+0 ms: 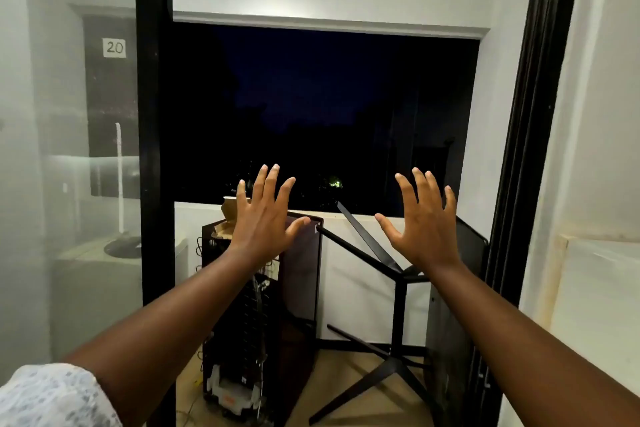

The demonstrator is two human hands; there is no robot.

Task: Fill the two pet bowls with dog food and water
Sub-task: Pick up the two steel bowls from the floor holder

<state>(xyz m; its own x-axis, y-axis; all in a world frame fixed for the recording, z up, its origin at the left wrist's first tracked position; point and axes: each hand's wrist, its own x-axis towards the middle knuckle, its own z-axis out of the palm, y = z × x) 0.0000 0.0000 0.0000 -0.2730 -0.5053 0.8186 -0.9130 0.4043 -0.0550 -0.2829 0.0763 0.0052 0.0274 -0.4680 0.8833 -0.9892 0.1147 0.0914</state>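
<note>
Both arms reach straight out in front of me at chest height. My left hand (265,218) is spread, fingers apart, palm facing away, holding nothing. My right hand (420,222) is spread the same way and is empty. No pet bowls, dog food or water are in view. The hands hover in the air in front of an open doorway to a balcony and touch nothing.
A black door frame (154,149) stands left, another black frame (533,114) right, a glass panel (69,149) far left. On the balcony are the back of a small dark fridge (256,322), an overturned black table stand (398,288) and a low white wall (353,274).
</note>
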